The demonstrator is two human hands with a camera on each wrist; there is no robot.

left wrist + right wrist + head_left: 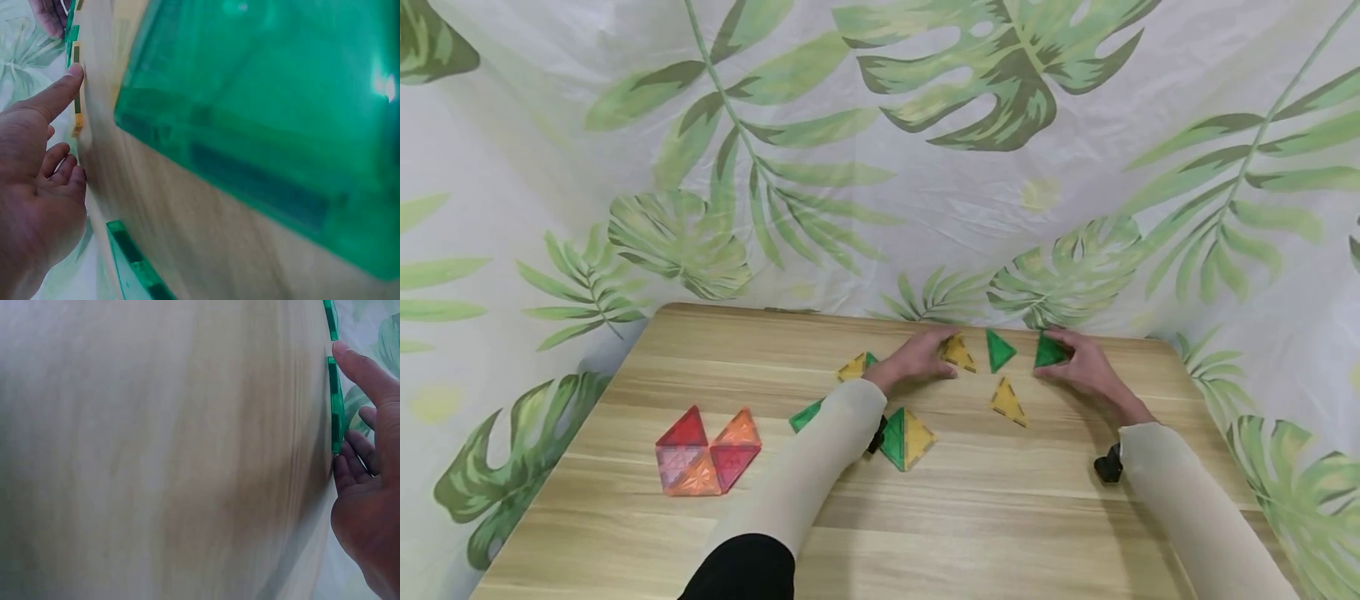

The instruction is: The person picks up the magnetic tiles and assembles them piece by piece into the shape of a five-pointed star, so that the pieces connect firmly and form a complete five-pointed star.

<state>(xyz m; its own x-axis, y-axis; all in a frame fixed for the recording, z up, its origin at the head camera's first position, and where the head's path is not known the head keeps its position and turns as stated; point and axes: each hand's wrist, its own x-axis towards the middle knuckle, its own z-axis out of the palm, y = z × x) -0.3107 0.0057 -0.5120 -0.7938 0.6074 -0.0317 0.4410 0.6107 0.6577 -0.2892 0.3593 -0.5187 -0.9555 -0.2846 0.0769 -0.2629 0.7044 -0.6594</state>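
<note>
Green translucent tile (269, 137) just beside the beige left sleeve (820, 446) could get knocked if that arm dips. I can't tell whether the left hand (919, 358) pinches the yellow triangle (958, 354) it touches. The right hand (1084, 365) grips a green triangle (1047, 352) near the tabletop's (970, 517) far edge; overreaching might drop it. Another green triangle (999, 351) stands between.

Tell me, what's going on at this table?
Someone's right hand holds a green triangular tile between thumb and fingers near the far edge of a wooden table. Their left hand is at a yellow triangular tile; whether it grips it is unclear. Another green tile lies between the hands, a second yellow tile nearer the camera. Off to the left is a cluster of red, pink and orange tiles.
</note>
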